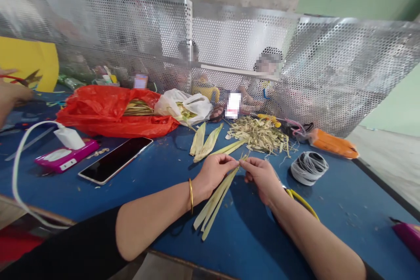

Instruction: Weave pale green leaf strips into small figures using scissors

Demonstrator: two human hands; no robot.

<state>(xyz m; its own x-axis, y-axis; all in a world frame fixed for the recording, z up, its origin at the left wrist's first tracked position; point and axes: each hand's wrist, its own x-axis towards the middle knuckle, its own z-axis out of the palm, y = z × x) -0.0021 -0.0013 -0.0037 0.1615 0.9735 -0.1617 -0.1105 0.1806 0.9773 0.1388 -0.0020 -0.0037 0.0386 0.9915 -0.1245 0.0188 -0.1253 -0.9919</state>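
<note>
Bundle of long, flat, pale-green leaf strips (220, 197): gathered far end right at the fingertips, long axis running near-left, loose ends fanned over the blue worktop (361, 192). Left hand (213, 174) pinches the gathered end, thumb to index. Right hand (260, 176): thumb and index pressed together at that same end, exact grip too small to tell. Neither clearly nearer. Forearms angle in from near left and near right, converging.

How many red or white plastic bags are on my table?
2: a red bag beyond your left hand, toward the left, and a white bag at its right end. More may be hidden.
</note>
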